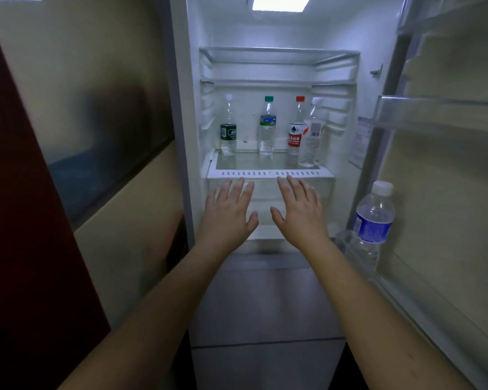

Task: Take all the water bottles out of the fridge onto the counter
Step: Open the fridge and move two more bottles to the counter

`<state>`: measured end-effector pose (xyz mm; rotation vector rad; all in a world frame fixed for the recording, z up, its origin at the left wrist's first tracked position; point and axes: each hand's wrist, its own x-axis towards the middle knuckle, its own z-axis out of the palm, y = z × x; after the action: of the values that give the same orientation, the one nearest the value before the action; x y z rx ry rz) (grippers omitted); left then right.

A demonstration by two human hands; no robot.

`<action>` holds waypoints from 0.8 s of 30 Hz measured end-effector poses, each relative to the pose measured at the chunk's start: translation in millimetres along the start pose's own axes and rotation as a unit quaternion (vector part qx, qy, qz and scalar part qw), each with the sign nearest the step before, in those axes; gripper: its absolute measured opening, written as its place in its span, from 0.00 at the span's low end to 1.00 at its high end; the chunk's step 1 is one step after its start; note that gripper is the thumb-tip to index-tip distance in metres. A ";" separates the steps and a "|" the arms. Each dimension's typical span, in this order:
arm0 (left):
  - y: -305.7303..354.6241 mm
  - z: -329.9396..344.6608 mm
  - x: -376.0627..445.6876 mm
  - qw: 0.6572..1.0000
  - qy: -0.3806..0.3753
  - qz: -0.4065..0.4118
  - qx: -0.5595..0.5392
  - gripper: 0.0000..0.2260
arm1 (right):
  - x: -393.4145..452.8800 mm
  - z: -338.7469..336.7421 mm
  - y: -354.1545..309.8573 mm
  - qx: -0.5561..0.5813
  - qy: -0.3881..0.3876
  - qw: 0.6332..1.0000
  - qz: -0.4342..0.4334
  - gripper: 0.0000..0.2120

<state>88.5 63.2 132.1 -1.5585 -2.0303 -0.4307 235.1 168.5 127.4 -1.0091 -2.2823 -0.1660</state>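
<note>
To my left I saw a dark red panel [26, 249] running down the edge of the view, and beside it a cream wall [130, 209] with a glossy, reflective pane [104, 114] set into it. A blurred bluish shape showed low in that reflection. Below, I looked down on a grey tiled floor [265, 319], one dark joint line crossing it.

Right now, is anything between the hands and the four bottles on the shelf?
Nothing visible. Both hands, left and right, are open and empty before the shelf. The bottles stand behind its low front edge.
</note>
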 end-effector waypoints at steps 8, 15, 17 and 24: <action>-5.7 49.4 58.5 1.000 -0.009 -0.019 -0.007 0.31 | 57.7 48.7 31.2 0.045 0.005 0.998 0.033 0.31; -2.3 70.5 122.2 0.999 0.009 -0.030 -0.016 0.30 | 109.3 70.0 40.6 0.101 0.003 0.991 0.083 0.31; -1.9 76.8 137.6 0.999 0.016 -0.031 -0.016 0.29 | 117.8 76.4 42.6 0.108 0.007 0.991 0.080 0.30; -9.5 101.6 167.9 0.995 0.044 -0.059 -0.070 0.28 | 149.1 86.4 53.0 0.121 0.041 0.987 0.099 0.29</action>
<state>25.6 248.4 150.3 -1.4772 -2.0687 -0.6889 153.6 328.8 140.4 -1.0713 -2.0538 0.1480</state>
